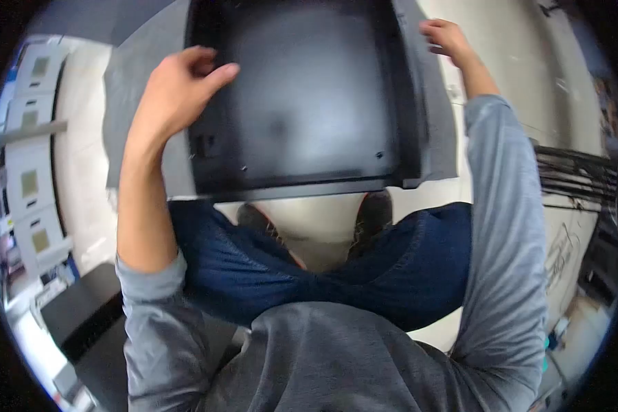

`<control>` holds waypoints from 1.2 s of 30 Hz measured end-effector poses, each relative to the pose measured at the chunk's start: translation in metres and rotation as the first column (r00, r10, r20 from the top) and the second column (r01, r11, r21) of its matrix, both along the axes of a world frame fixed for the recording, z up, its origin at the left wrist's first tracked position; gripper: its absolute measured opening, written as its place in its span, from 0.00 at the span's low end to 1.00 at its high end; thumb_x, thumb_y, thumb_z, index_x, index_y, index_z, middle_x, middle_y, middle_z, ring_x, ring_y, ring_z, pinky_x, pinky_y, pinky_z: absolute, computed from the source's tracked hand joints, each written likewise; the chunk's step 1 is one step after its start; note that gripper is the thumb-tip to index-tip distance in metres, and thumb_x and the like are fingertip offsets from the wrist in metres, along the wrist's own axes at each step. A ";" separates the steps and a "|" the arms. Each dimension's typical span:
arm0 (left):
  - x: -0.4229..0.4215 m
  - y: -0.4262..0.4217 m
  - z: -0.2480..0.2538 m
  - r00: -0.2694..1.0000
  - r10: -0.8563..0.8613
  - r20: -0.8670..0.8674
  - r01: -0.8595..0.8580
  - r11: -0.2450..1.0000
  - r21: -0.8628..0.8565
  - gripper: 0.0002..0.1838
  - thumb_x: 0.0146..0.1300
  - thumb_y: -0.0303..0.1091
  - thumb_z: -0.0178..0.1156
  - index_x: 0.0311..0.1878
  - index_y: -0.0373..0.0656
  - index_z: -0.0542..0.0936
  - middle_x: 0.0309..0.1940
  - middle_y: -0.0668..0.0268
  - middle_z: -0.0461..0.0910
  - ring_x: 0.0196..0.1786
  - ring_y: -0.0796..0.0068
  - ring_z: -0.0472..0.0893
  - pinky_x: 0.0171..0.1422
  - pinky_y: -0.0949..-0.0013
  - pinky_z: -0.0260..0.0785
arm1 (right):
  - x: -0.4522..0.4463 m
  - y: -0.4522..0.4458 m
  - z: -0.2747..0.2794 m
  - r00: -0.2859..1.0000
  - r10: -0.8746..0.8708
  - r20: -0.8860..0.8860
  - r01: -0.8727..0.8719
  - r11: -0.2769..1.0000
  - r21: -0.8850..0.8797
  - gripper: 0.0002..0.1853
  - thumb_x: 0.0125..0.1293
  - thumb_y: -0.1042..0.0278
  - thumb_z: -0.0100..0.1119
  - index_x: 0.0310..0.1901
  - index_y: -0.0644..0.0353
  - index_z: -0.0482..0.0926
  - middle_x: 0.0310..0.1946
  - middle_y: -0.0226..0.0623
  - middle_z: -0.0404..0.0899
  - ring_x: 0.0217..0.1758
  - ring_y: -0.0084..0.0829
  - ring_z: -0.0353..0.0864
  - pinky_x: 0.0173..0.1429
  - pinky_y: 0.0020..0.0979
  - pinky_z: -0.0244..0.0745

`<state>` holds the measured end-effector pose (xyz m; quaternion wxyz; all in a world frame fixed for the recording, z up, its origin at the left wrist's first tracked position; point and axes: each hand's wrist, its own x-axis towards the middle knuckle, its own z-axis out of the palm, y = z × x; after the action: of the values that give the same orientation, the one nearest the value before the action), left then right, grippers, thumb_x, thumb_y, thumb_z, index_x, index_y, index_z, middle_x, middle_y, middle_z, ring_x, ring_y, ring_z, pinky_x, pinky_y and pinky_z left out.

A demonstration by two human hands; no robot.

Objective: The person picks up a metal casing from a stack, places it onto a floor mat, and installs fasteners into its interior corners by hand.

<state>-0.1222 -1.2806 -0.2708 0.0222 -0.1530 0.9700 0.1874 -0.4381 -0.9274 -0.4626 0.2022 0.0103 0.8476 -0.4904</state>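
Observation:
A large black, shallow tray-like panel point(309, 103) with raised sides lies in front of my knees. Small holes or screws show near its front corners. Beneath it a grey sheet point(137, 123) spreads out to both sides. My left hand point(182, 86) is over the panel's left side, thumb stretched out and fingers loosely curled, holding nothing visible. Whether it touches the rim I cannot tell. Off the panel's right side, my right hand point(448, 40) hovers near the edge of the grey sheet, fingers slightly bent and apart, with nothing seen in it.
My legs in jeans point(247, 254) and my dark shoes point(374, 213) are close below the panel's front edge. White cabinets point(31, 182) line the left. A black box-like object point(82, 309) is at lower left. Dark rods or cables point(573, 175) lie at right.

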 end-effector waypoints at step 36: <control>0.069 -0.032 -0.270 0.429 -0.116 0.896 0.385 0.921 -0.065 0.20 0.61 0.37 0.63 0.52 0.34 0.80 0.55 0.49 0.79 0.58 0.55 0.79 0.62 0.59 0.73 | -0.011 0.068 -0.061 0.928 0.275 0.251 -0.362 0.509 0.781 0.12 0.67 0.64 0.55 0.36 0.62 0.85 0.37 0.44 0.85 0.33 0.41 0.86 0.29 0.37 0.80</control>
<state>-0.0532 -1.3121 -0.5403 0.5241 -0.0812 0.8461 -0.0523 -0.4486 -0.8590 -0.5235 0.3007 -0.0305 0.9532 0.0026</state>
